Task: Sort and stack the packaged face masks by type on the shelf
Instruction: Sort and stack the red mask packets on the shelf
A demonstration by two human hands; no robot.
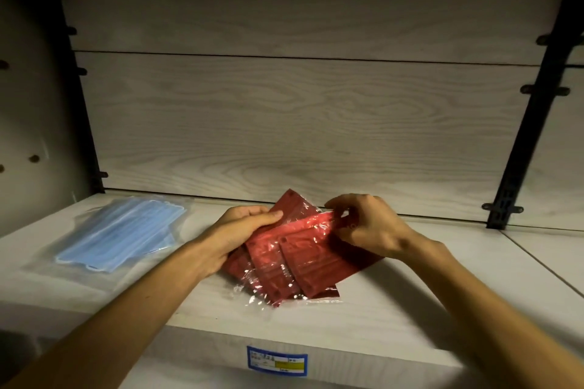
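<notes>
Shelf (363, 319): red mask packets (294, 259) fanned diagonally

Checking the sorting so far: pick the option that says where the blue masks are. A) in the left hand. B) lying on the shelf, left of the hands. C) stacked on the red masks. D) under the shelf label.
B: the blue masks lie on the shelf untouched, left of the left hand, while both hands hold the red masks.
</notes>
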